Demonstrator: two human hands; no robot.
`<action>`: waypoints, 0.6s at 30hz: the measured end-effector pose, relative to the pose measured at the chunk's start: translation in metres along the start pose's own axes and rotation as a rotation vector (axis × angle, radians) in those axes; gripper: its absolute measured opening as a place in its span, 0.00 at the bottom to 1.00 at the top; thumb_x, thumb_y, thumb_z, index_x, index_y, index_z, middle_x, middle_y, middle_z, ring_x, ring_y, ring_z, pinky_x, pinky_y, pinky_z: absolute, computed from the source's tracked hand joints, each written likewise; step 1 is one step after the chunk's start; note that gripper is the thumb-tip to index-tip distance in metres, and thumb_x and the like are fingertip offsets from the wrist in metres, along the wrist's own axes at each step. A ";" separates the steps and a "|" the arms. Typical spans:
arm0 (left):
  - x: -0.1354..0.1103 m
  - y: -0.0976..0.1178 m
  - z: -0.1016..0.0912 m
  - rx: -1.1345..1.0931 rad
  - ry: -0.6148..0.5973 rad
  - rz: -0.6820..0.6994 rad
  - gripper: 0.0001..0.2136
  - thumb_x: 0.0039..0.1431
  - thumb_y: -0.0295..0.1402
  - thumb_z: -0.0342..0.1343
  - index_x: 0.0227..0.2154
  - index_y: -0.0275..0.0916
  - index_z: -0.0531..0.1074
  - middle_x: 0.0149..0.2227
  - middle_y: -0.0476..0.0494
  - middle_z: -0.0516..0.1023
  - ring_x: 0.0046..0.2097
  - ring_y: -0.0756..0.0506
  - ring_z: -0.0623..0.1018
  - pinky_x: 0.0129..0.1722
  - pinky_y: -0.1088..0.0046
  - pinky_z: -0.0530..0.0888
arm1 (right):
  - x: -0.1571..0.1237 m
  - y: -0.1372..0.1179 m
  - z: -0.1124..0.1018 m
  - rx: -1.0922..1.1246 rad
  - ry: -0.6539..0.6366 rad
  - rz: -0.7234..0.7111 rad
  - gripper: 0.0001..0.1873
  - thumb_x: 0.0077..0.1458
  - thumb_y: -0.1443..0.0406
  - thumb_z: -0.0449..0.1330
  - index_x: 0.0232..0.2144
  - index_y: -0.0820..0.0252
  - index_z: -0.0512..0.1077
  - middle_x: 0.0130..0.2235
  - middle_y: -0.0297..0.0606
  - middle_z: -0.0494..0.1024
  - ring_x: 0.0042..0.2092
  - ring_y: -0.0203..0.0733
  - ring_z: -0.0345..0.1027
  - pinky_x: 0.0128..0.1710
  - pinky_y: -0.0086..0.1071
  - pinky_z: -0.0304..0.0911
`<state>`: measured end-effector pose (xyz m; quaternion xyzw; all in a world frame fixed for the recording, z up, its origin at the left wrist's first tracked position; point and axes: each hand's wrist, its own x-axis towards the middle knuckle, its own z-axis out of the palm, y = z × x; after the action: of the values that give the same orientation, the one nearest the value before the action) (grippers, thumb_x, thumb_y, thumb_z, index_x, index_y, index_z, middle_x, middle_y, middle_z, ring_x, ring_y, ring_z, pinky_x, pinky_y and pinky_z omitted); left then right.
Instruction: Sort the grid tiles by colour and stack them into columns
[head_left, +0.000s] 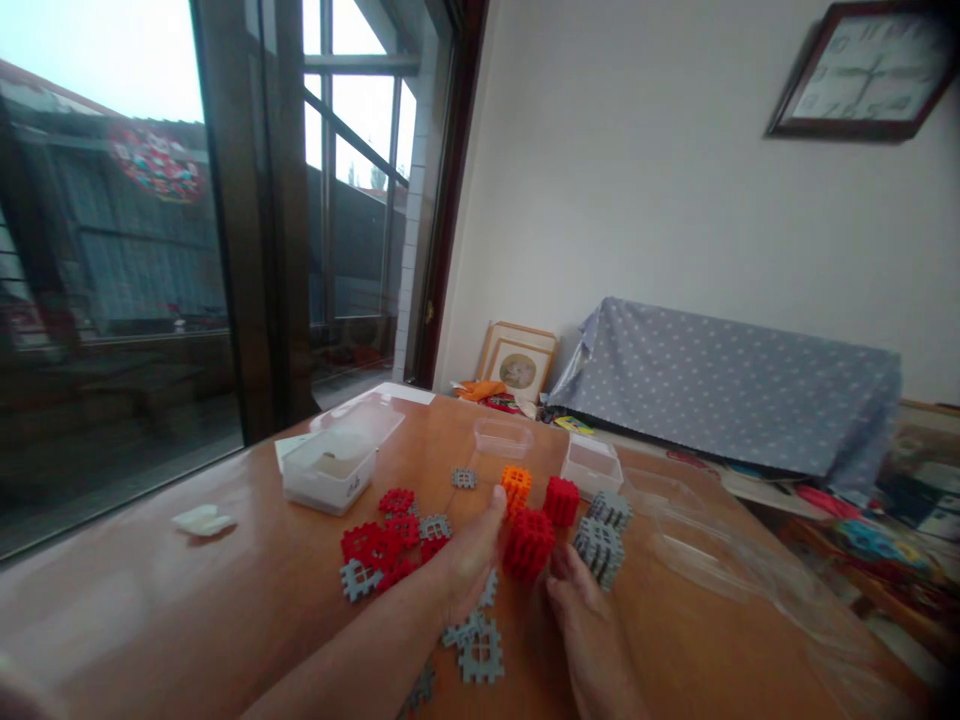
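Observation:
A red cube (529,541) built of waffle-like plastic tiles stands on the wooden table (225,600). My left hand (471,565) rests at its left side, thumb up against it, fingers curled. My right hand (581,605) lies just below and right of it, fingers curled toward its base and partly hidden. Behind stand an orange cube (516,486) and a second red cube (561,499). Two grey cubes (604,535) stand to the right. Loose red tiles (382,540) and grey tiles (478,645) lie flat on the left and in front.
A lidded clear box (330,470) sits at the back left, two small clear tubs (591,462) behind the cubes, a clear plastic sheet (697,530) on the right. A white scrap (201,519) lies far left. The window is on the left and a covered bench (735,390) beyond the table.

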<state>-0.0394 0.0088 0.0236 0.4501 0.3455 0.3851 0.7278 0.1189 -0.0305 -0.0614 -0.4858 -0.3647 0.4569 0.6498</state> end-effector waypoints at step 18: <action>-0.010 0.026 -0.099 1.088 0.302 0.097 0.12 0.29 0.28 0.69 0.21 0.41 0.72 0.35 0.41 0.80 0.48 0.29 0.76 0.50 0.58 0.69 | -0.028 -0.021 0.001 -0.261 -0.041 -0.053 0.21 0.54 0.48 0.61 0.41 0.57 0.75 0.31 0.34 0.76 0.35 0.43 0.70 0.38 0.34 0.68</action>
<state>-0.1342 0.0460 0.0137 0.7157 0.5735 0.2447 0.3147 0.1146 -0.0592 -0.0419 -0.5469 -0.4469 0.3983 0.5853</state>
